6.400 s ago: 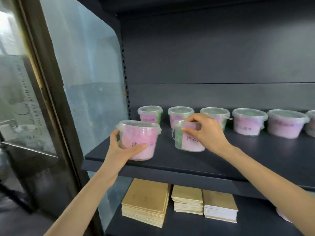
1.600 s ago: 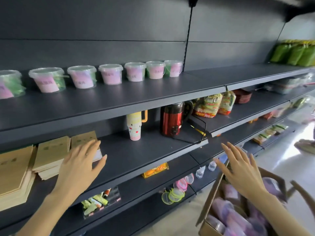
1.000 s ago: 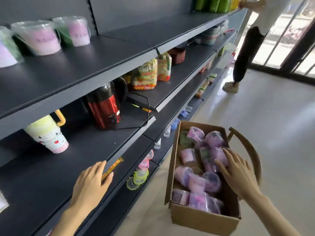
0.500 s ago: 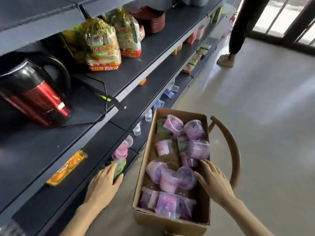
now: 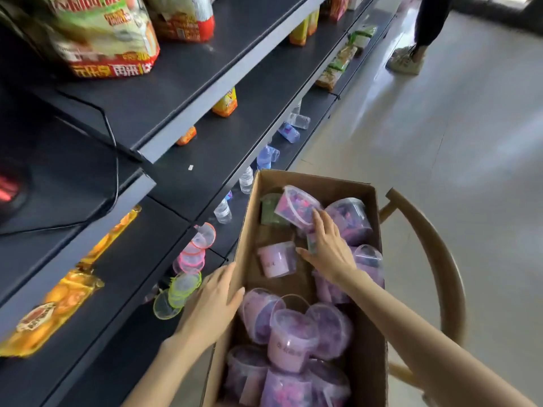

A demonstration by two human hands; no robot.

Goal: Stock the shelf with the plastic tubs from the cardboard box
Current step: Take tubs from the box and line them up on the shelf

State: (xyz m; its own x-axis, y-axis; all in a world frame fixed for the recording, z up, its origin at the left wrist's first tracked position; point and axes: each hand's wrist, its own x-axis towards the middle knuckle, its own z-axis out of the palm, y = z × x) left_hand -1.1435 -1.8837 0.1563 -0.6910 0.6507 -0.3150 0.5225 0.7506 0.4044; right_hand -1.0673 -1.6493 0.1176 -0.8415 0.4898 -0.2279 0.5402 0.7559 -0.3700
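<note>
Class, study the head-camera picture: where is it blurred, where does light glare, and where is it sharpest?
Head view: motion blur smears the orange packet on the near shelf and the snack bag at top left; daylight glares in pale patches on the floor at right; the tubs and cardboard box near the middle are sharpest, though a little soft.

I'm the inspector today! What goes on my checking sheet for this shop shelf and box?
Surface: dark grey metal shelves, partly bare.
Job's things: open brown cardboard box holding many lidded pink plastic tubs, jumbled.
Clutter: printed snack bags, orange packets, small clear water bottles, neon-rimmed round lids.
Grippers: left hand rests on the box wall, fingers straight; right hand touches a tipped tub.
Cables: black cable lies across a shelf.
Surroundings: curved wooden chair back right of box; another person's legs; pale floor.
</note>
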